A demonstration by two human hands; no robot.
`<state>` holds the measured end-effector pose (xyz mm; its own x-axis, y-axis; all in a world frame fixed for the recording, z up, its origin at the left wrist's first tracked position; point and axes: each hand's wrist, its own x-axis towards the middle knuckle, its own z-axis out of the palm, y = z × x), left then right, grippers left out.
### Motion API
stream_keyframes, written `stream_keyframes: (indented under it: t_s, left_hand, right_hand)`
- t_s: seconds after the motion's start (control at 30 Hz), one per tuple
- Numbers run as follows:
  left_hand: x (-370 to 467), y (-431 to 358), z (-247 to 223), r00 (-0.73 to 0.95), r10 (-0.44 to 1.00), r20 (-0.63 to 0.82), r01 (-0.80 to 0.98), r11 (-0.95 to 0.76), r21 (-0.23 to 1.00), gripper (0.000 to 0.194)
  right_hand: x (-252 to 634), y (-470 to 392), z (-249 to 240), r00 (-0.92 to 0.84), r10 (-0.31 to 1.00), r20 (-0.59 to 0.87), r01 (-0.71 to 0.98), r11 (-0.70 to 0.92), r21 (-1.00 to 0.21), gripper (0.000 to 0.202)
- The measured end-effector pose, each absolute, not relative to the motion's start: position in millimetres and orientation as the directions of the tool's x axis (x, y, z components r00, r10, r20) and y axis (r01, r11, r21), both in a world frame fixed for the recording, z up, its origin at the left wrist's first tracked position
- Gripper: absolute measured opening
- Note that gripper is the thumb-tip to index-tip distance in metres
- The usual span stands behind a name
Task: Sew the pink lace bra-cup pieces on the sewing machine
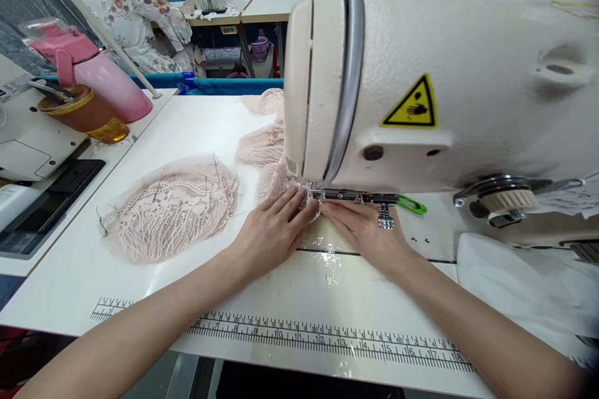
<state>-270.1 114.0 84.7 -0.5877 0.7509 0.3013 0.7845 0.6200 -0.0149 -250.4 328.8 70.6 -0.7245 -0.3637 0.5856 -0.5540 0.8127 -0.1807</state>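
At centre, the left grip, fingers flattened open, presses light, soft lace, best steadied near edges; whether the right grip pinches, I cannot tell.

Two hands (one left, one right), one pink bottle, one yellow warning sticker
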Motion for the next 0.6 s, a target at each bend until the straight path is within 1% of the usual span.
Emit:
stream_keyframes:
  t_s: [0.13, 0.23, 0.33, 0.47, 0.6]
  left_hand:
    - [-268.2, 112.3, 82.6, -0.484, 0.790, 0.375, 0.826, 0.555, -0.103, 0.035]
    - [-267.9, 109.6, 82.8, -0.450, 0.800, 0.397, 0.832, 0.537, -0.139, 0.034]
    - [-269.7, 106.5, 85.5, -0.445, 0.797, 0.409, 0.840, 0.530, -0.119, 0.034]
    - [-273.1, 103.5, 88.2, -0.463, 0.777, 0.428, 0.838, 0.541, -0.076, 0.033]
    - [-275.1, 102.1, 86.4, -0.479, 0.770, 0.421, 0.838, 0.544, -0.044, 0.033]
  right_hand:
    - [-247.3, 330.4, 71.8, -0.703, -0.411, 0.580, -0.560, 0.823, -0.096, 0.021]
    - [-243.6, 331.7, 73.5, -0.707, -0.439, 0.555, -0.551, 0.833, -0.044, 0.019]
    - [-241.5, 330.7, 74.9, -0.717, -0.453, 0.530, -0.555, 0.831, -0.039, 0.019]
    - [-241.8, 327.2, 75.7, -0.710, -0.482, 0.514, -0.592, 0.803, -0.065, 0.020]
    - [-242.8, 325.3, 74.6, -0.709, -0.477, 0.519, -0.587, 0.808, -0.060, 0.021]
